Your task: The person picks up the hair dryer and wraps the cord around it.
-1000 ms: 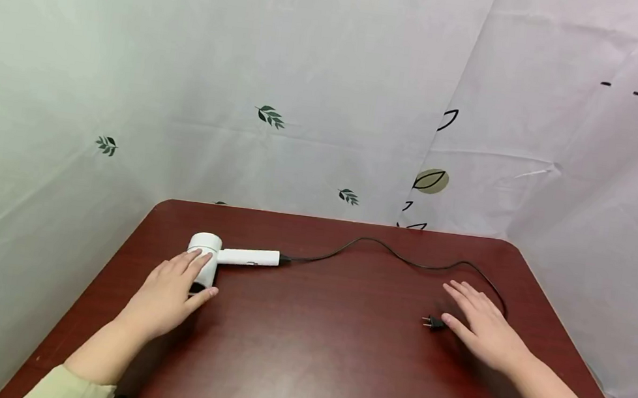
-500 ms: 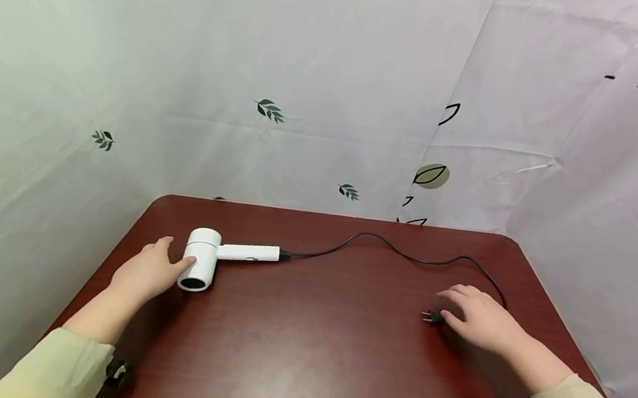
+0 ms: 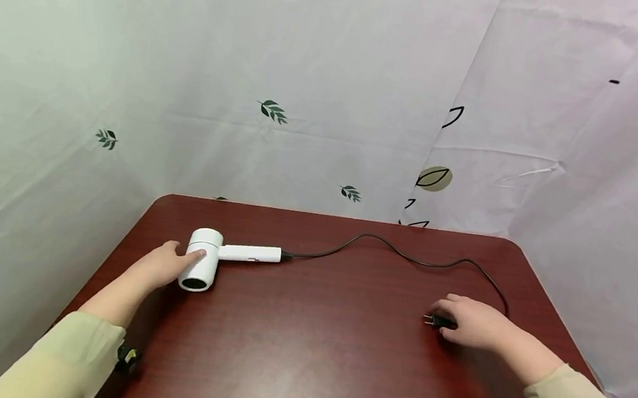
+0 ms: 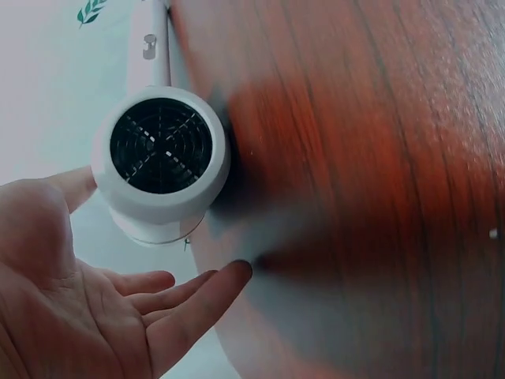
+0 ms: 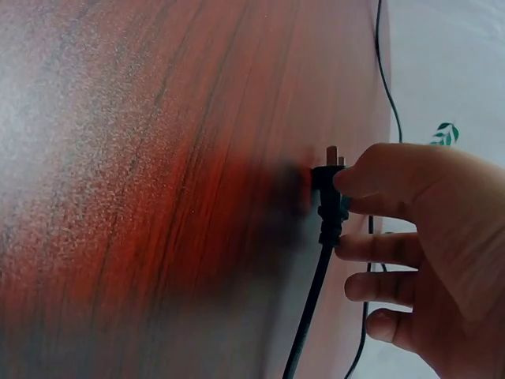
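A white hair dryer (image 3: 200,264) lies on the dark red table, its handle (image 3: 250,253) pointing right. My left hand (image 3: 160,264) is at its left side. In the left wrist view the thumb (image 4: 75,188) touches the dryer's body, while the other fingers (image 4: 201,304) stay loosely extended, apart from it. On the right, my right hand (image 3: 476,323) pinches the black two-pin plug (image 5: 329,193) between thumb and index finger, prongs pointing left in the head view. The remaining fingers (image 5: 383,288) are loosely bent behind the plug.
From the handle's end a black cord (image 3: 407,256) winds along the back of the table (image 3: 301,354) and curves round to the right hand. White printed sheeting (image 3: 331,95) stands behind the table and along its sides.
My left hand has moved off the dryer's top to its left side, thumb now on the body. The right hand has lowered, its thumb and index finger closing round the plug.
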`<state>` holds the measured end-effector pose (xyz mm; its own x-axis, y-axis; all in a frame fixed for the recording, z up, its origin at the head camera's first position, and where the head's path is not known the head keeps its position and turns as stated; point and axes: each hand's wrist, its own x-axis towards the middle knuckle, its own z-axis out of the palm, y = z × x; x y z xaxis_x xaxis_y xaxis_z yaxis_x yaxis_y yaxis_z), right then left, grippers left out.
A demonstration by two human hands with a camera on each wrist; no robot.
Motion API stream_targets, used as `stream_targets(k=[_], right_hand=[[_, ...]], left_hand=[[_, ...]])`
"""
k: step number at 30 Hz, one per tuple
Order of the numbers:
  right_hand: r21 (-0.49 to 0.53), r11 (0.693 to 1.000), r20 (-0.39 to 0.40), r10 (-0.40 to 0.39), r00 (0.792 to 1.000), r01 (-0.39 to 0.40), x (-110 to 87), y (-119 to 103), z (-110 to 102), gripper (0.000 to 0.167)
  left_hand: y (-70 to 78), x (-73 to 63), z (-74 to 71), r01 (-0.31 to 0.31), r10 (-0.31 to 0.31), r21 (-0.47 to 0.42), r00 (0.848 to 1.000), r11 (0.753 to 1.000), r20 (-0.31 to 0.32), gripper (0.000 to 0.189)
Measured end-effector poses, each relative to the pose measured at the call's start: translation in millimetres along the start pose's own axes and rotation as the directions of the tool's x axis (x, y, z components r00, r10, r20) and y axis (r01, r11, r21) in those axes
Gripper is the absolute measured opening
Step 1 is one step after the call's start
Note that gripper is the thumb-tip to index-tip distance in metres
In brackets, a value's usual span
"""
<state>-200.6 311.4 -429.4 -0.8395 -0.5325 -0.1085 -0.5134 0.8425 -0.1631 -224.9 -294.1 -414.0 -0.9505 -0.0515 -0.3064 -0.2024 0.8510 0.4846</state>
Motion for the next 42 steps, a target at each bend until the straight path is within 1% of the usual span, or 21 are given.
stream_targets(k=[3, 6, 9, 15, 18, 22, 26, 31, 35, 38, 42], right_hand=[[-0.015, 1.0, -0.003, 0.001, 1.0, -0.001, 0.6, -1, 1, 0.029], [-0.035, 0.999, -0.003, -0.006, 1.0, 0.006, 1.5, -2, 2, 0.024], [-0.053, 0.998, 0.007, -0.013, 1.0, 0.013, 2.2, -3, 3, 0.019], [-0.079, 0.997, 0.014, -0.021, 1.0, 0.022, 1.9, -5, 3, 0.02], [-0.085, 0.996, 0.01, -0.022, 1.0, 0.022, 1.9, -7, 3, 0.02], [-0.074, 0.997, 0.006, -0.013, 1.0, 0.014, 2.9, -8, 4, 0.021], [-0.052, 0.999, -0.005, -0.015, 1.0, 0.015, 5.5, -9, 3, 0.023], [-0.044, 0.998, -0.046, -0.036, 0.998, 0.034, 9.4, -9, 2, 0.02], [-0.062, 0.996, -0.069, -0.065, 0.996, 0.06, 10.6, -11, -1, 0.021], [-0.078, 0.994, -0.063, -0.076, 0.995, 0.071, 10.6, -13, -3, 0.019], [-0.093, 0.995, -0.042, -0.039, 0.998, 0.035, 11.0, -16, -7, 0.021]], left_hand=[[2.1, 2.3, 3.4, -0.018, 0.019, -0.062, 1.0, 0.998, 0.008, 0.106], [3.1, 5.2, 5.8, -0.027, 0.029, -0.104, 1.0, 0.994, 0.013, 0.102], [2.9, 8.7, 7.8, -0.029, 0.031, -0.124, 0.999, 0.992, 0.01, 0.096], [4.2, 13.2, 10.9, -0.039, 0.039, -0.143, 0.999, 0.989, -0.003, 0.088], [4.6, 15.4, 12.4, -0.032, 0.031, -0.166, 0.999, 0.986, -0.008, 0.084], [4.7, 18.6, 13.1, -0.014, 0.013, -0.194, 1.0, 0.981, -0.004, 0.084], [3.8, 21.3, 11.7, -0.008, 0.01, -0.186, 1.0, 0.983, 0.009, 0.085], [4.5, 23.6, 7.9, -0.004, 0.006, -0.177, 1.0, 0.984, 0.013, 0.084], [7.0, 25.6, 5.8, 0.01, -0.005, -0.179, 1.0, 0.984, 0.027, 0.092], [8.0, 27.6, 5.5, 0.02, -0.014, -0.167, 0.999, 0.986, 0.039, 0.097], [8.0, 30.1, 5.1, 0.024, -0.016, -0.154, 0.999, 0.988, 0.052, 0.097]])
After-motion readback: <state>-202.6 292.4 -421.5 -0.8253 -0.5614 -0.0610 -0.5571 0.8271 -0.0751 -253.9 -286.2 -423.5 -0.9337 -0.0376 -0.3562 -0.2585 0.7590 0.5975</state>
